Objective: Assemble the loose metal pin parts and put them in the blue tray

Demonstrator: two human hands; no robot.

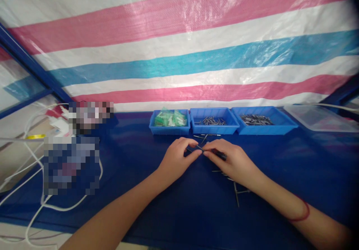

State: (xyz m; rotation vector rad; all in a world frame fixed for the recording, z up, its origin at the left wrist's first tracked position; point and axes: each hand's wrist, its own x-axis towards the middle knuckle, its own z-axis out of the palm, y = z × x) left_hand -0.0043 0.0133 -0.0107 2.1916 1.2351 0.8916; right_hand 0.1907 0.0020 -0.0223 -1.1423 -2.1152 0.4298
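Note:
My left hand [177, 156] and my right hand [230, 159] meet over the blue table cover [134, 175], just in front of the trays. Both are closed in a pinch on one thin dark metal pin [199, 148] that spans between their fingertips. A dark sleeve-like piece [220, 154] shows by my right fingers. Several loose pins [237, 194] lie on the cover under and behind my right wrist, and a few more pins [206, 135] lie just ahead of my hands.
Three blue trays stand at the back: one with green-white packets [169, 119], the middle tray [213, 121] and the right tray [262, 120] with metal pins. A clear lid [319, 118] lies far right. White cables [42, 197] and blurred items sit at left. A striped tarp hangs behind.

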